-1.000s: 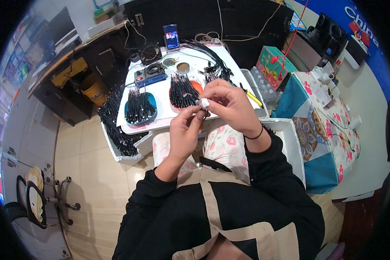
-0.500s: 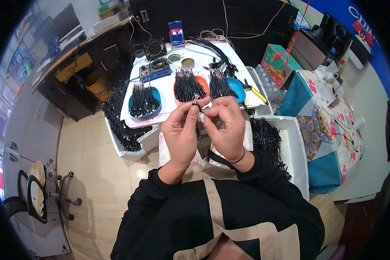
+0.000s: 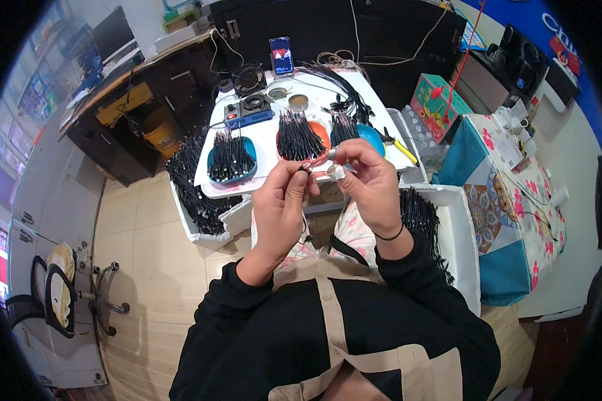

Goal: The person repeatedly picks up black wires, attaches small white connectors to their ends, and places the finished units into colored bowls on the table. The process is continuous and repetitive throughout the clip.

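Observation:
My left hand (image 3: 282,200) pinches a thin black cable (image 3: 305,170) between thumb and forefinger. Reddish and pale wire ends (image 3: 318,161) stick out of that pinch toward the right. Just beside them, my right hand (image 3: 373,184) is open, thumb and forefinger apart. White wraps or covers sit on its thumb tip (image 3: 340,172) and forefinger tip. Whether the forefinger touches the wire ends I cannot tell. Beyond my hands, an orange tray (image 3: 320,134) and a blue tray (image 3: 374,137) hold bundles of black cables; another blue tray (image 3: 249,164) of cables lies to the left.
On the white table (image 3: 381,100) are a blue soldering device (image 3: 251,113), a round tin (image 3: 299,101), a lit phone (image 3: 281,55) and yellow-handled pliers (image 3: 405,152). Foam boxes with black cables flank me, left (image 3: 197,230) and right (image 3: 458,234). A chair (image 3: 60,294) stands far left.
My right hand has drawn away from the left, its thumb and forefinger spreading apart. The wire ends, upright before, now point right. The whole view has shifted slightly.

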Available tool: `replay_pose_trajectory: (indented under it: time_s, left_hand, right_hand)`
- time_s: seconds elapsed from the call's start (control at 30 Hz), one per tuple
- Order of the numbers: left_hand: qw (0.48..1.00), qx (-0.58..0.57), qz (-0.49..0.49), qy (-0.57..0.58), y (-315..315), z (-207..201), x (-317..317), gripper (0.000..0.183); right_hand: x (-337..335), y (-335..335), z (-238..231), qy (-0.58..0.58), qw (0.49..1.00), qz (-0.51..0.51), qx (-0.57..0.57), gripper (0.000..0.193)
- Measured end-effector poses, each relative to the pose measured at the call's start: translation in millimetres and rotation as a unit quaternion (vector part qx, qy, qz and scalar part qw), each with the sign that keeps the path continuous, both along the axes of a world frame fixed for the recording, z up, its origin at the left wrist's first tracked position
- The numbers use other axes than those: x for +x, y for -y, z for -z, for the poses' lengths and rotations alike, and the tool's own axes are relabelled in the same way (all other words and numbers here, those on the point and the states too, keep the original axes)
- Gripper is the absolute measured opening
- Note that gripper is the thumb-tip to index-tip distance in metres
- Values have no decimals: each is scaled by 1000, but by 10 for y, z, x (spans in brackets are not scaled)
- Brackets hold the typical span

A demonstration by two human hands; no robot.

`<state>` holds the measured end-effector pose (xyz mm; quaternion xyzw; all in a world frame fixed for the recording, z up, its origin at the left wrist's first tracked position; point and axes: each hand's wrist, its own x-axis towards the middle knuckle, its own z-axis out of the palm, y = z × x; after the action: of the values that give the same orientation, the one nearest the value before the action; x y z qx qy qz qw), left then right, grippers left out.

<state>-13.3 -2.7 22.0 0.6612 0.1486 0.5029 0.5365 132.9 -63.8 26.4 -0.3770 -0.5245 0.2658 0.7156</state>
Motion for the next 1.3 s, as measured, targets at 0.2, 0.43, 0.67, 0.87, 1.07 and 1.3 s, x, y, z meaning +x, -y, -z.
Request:
replay_pose_trajectory:
  time_s: [0.2, 0.43, 0.67, 0.87, 1.07, 1.3]
  left_hand:
    - [1000, -6, -2, -13, 96, 83, 41, 16]
    - [999, -25, -12, -18, 124, 130, 94, 16]
    - [966, -215, 142, 23, 116, 91, 32, 16]
    - [951, -239, 194, 30, 128, 110, 57, 15]
    - [922, -291, 246, 64, 145, 102, 21, 15]
    - [916, -310, 250, 52, 189, 101, 36, 17]
  right_hand:
    - [-11, 78, -6, 15, 1000, 0, -7, 17]
    - [-79, 149, 11, 328, 901, 249, 136, 24]
    - [30, 125, 61, 98, 989, 101, 36, 24]
    - [102, 200, 27, 210, 972, 102, 11, 16]
    - [32, 110, 182, -13, 999, -35, 20, 14]
    - [8, 135, 251, -98, 989, -111, 16, 14]
